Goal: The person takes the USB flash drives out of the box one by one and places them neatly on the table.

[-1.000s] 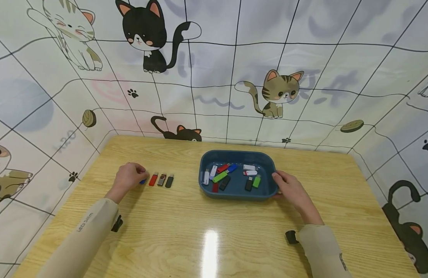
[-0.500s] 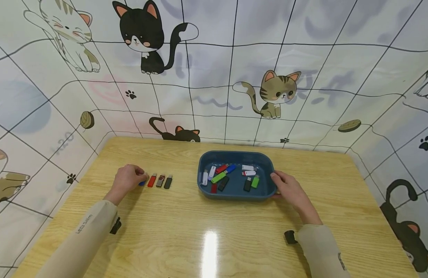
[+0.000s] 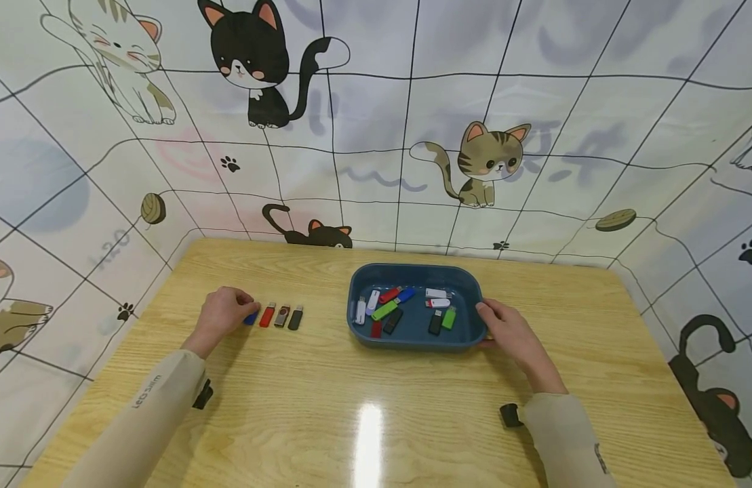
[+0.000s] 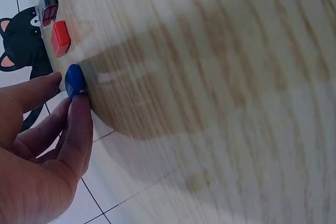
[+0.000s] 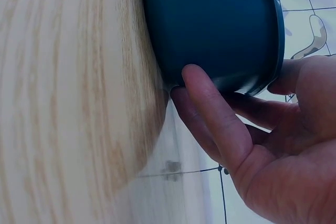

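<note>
At the left end of a short row on the table, my left hand [image 3: 224, 313] pinches a blue USB stick [image 4: 74, 80] that lies on the wood. Its fingertips cover part of the stick in the head view. Beside it, in order, lie a red USB stick [image 3: 268, 315], a silver-brown one [image 3: 282, 316] and a black one [image 3: 295, 318]. My right hand [image 3: 515, 333] grips the right end of a dark blue plastic tray [image 3: 420, 342], thumb at the rim, other fingers against the outer wall [image 5: 210, 30].
Inside the tray are several loose USB sticks, among them a green one [image 3: 385, 310], a white one [image 3: 436, 293] and a black one [image 3: 435, 322]. The wooden table [image 3: 327, 407] meets a cat-patterned wall covering [image 3: 376, 169] at its back and sides.
Hardly anything differs. The left fingers have shifted very slightly at the blue USB stick, while the right hand stays on the tray. The head view has moved a little.
</note>
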Tool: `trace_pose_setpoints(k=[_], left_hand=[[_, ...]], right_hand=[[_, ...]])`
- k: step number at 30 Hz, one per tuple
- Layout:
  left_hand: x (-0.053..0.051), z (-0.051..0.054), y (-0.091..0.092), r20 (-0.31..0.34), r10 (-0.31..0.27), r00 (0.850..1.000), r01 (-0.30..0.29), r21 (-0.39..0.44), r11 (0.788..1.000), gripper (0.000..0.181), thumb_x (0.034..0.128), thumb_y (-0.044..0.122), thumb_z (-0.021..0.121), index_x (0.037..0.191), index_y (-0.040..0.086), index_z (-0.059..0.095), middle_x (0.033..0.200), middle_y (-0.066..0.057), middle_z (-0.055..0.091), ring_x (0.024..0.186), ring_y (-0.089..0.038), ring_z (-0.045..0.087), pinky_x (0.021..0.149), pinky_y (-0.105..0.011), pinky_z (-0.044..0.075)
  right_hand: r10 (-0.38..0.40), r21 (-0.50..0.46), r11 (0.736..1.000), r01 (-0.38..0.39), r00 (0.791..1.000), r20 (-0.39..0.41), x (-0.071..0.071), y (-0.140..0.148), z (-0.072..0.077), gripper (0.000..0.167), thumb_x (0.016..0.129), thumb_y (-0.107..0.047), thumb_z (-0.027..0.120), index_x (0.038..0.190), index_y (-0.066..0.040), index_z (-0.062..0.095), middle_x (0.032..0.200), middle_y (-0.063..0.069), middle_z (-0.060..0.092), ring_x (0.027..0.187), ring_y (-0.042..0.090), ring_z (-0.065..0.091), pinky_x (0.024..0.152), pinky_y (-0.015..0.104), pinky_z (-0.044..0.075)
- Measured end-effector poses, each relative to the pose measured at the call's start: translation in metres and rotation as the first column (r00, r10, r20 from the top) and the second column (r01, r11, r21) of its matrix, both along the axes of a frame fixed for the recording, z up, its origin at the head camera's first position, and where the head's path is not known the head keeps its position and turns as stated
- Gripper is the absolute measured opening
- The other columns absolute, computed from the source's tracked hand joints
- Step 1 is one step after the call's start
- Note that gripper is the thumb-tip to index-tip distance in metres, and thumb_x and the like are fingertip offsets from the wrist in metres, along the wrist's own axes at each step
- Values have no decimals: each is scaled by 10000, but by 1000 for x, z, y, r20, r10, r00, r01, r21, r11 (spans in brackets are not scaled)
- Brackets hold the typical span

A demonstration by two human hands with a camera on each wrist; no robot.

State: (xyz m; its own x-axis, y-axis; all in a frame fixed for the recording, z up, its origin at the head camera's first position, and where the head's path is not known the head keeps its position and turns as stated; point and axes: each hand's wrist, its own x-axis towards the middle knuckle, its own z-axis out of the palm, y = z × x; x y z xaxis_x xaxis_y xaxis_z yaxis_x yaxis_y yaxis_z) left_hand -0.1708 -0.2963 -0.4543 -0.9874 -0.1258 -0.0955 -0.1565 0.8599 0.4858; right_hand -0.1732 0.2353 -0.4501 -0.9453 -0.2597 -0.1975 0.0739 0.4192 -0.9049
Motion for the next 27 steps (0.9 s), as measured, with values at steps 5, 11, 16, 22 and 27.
trace_pose_setpoints(k=[5, 11, 16, 22, 27], left_hand=[[-1, 2, 0, 16, 4, 1000, -4, 4, 1000, 290, 987, 211, 699, 1044, -67, 760, 1004, -208, 750, 886, -317, 695, 743, -435, 561], [-3, 12, 3, -3, -2, 1000, 2, -3, 1000, 307, 1005, 201, 655, 1094, -83, 731, 1040, -230, 735, 934, -360, 685, 788, -487, 554], [-5, 27, 15, -129, -82, 988, 76, -49, 996, 271, 1000, 161, 644, 1081, -85, 724, 985, -207, 742, 849, -334, 690, 778, -512, 542], [-9, 55, 48, -260, -178, 949, 163, -77, 984, 243, 988, 120, 633, 1094, -81, 720, 926, -169, 727, 832, -311, 670, 783, -507, 529], [-12, 69, 80, -319, -240, 917, 226, -82, 971, 220, 980, 105, 646, 1099, -63, 723, 947, -163, 733, 873, -305, 695, 813, -495, 542]], right_hand=[[-6, 1, 1000, 6, 1000, 5, 0, 1, -1, 649, 1132, -369, 399, 1578, 89, 290, 1539, 357, 379, 1323, 494, 514, 829, 406, 607], [-8, 15, 1000, 8, 1000, -5, 0, 0, -1, 648, 1132, -365, 400, 1578, 92, 287, 1534, 360, 384, 1314, 495, 524, 825, 418, 608], [-18, 22, 1000, 18, 1000, -10, 0, 0, -1, 629, 1133, -352, 403, 1575, 85, 305, 1520, 350, 414, 1287, 476, 555, 817, 403, 610], [-18, 13, 1000, 18, 1000, -6, -1, 0, -2, 619, 1136, -330, 397, 1573, 97, 294, 1519, 362, 404, 1275, 480, 564, 812, 421, 611], [-11, 13, 1000, 11, 1000, -8, 0, 0, -2, 625, 1138, -335, 386, 1577, 98, 282, 1531, 366, 387, 1296, 486, 546, 813, 433, 610]])
